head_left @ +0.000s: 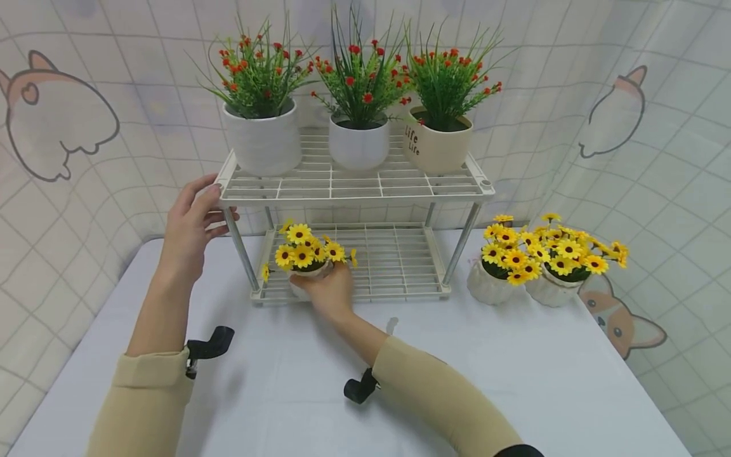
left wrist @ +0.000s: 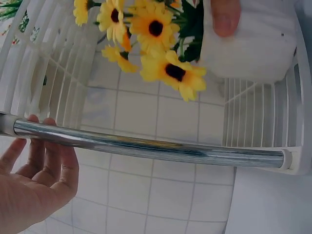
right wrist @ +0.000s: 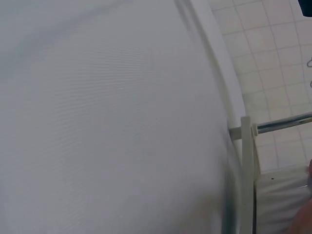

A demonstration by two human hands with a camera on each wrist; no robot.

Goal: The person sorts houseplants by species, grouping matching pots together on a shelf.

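Observation:
A white two-tier wire rack stands on the table. My left hand holds its upper left corner, thumb at the shelf edge and fingers below. In the left wrist view those fingers reach behind the metal post. My right hand grips a small white pot of yellow artificial sunflowers at the left end of the lower shelf. One of its fingertips presses the pot's side. At the right wrist view's edge, only a bit of the pot and hand shows.
Three pots of red-flowered grass, a left one, a middle one and a cream one, line the top shelf. Two more sunflower pots, a nearer and a farther right one, stand right of the rack. Patterned cloth hangs behind.

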